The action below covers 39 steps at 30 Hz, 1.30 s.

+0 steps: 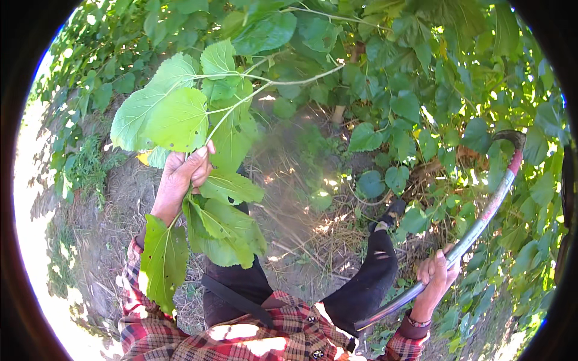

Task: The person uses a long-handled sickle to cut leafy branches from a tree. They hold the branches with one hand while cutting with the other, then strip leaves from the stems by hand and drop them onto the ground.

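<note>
My left hand (189, 169) is closed around the stem of a leafy branch (232, 108). The branch has broad green leaves with small holes; some spread above the hand and others hang below it over my sleeve. Its forked upper stem reaches up and to the right. On the right, my right hand (438, 273) grips the long metal handle of a hooked sickle (481, 219). The sickle's dark curved head (512, 137) is up among the leaves, past a red band on the handle. The handle's lower end points towards my waist.
Dense leafy bushes (397, 104) fill the top and right side. Dry stalks and straw (334, 243) lie on the bare soil (289, 180) between. My dark shoe (390, 214) stands by the base of the bushes. Low weeds (88, 167) grow at the left.
</note>
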{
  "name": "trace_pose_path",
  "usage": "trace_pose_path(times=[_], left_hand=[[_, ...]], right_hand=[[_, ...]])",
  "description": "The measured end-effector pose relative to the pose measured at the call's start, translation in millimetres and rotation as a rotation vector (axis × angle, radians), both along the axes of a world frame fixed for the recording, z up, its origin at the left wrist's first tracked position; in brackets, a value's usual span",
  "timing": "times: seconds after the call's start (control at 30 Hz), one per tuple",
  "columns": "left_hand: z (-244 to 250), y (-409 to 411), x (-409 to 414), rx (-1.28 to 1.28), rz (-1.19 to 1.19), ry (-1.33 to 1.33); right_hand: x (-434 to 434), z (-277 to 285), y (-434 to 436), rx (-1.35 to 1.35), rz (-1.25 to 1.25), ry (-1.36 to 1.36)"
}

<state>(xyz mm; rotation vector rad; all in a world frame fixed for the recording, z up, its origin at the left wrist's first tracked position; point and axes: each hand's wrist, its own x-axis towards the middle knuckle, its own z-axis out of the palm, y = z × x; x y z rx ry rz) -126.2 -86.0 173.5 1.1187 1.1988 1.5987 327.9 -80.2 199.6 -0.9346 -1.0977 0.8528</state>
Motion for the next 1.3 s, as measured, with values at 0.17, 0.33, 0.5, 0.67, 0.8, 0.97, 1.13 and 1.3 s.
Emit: trace_pose_path(times=[0.17,0.33,0.5,0.67,0.8,0.97,1.13,1.3], left_hand=[[2.5,-24.5,-10.0,-0.031,0.042,0.063],[-13.4,-27.1,22.9,-0.125,0.006,0.078],[-47.3,-11.3,89.8,-0.02,-0.184,0.004],[-67.8,-8.2,139.9,-0.058,-0.341,0.327],[-72.8,-3.2,165.7,0.032,-0.377,0.479],[-95.1,37.8,177.3,0.118,-0.395,0.783],[-129.3,86.5,185.8,0.656,-0.306,1.498],[-161.3,110.7,173.9,0.153,-0.534,0.896]], right_hand=[[-24.5,9.4,1.0,0.11,0.08,-0.041],[-47.2,12.7,18.6,0.165,0.23,0.026],[-62.6,-0.9,51.0,0.022,0.509,0.106],[-72.1,-62.9,77.5,-0.163,0.434,0.152],[-54.3,-88.1,91.6,-0.178,0.379,0.102],[-41.3,-97.7,123.7,-0.071,0.292,0.023],[-36.2,-76.7,171.0,-0.054,0.243,-0.046],[-52.7,-76.3,207.4,-0.161,0.286,0.126]])
